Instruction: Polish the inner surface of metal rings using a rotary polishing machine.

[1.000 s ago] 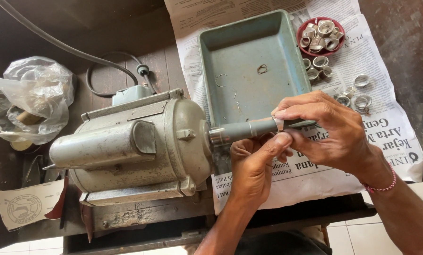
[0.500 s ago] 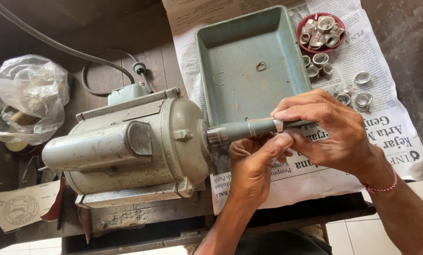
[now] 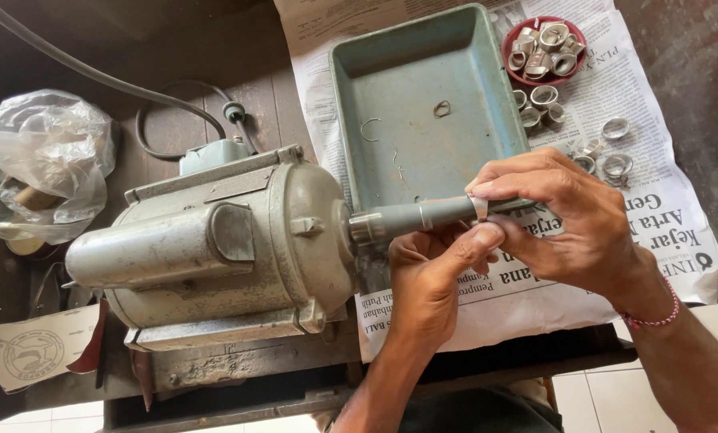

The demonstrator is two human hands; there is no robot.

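Both hands are pinching a small metal ring [image 3: 480, 208] on the motor's spindle [image 3: 415, 216], which is running left-right; right hand [image 3: 563, 220] above, left hand [image 3: 431, 269] below

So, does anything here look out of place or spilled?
A few metal rings lie loose on the newspaper, outside the red bowl. Thin wire scraps sit in the green tray. Nothing looks damaged.

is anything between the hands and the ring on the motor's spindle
Nothing visible is. The right hand and the left hand both have fingertips on the small silver ring around the tapered spindle of the grey motor.
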